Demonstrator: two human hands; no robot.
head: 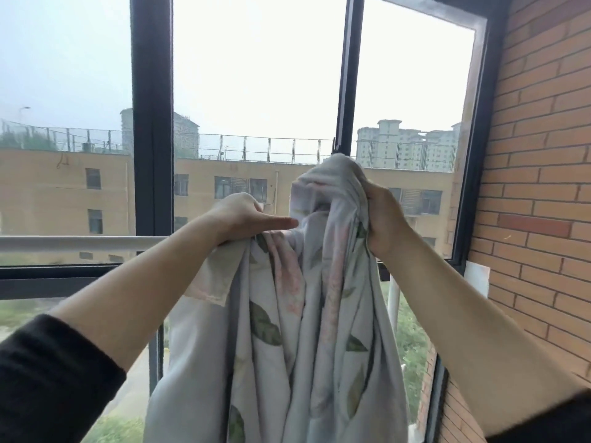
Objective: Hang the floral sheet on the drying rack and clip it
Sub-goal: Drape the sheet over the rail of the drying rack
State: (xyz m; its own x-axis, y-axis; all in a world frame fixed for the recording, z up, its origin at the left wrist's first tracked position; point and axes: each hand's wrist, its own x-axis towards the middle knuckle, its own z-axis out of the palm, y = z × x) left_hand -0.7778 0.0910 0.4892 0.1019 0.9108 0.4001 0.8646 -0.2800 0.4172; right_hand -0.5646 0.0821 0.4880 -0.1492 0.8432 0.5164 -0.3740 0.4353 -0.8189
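At centre frame, a person's right hand [385,223] clutches a raised bunch of the floral sheet [319,302], fingers curled tight. The left hand [241,217] grips the fabric's left fold, thumb extended, above the white drying-rack rail [80,243] at middle left.

The left hand [243,215] and right hand [383,222] hold the bunched floral sheet [319,314] up near the white rail [80,243].

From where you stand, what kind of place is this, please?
Likely an enclosed balcony on an upper floor: dark window frames look out over a neighbouring roof, a brick wall stands on the right, and a white rail runs along the window, with the floral sheet held up near it.
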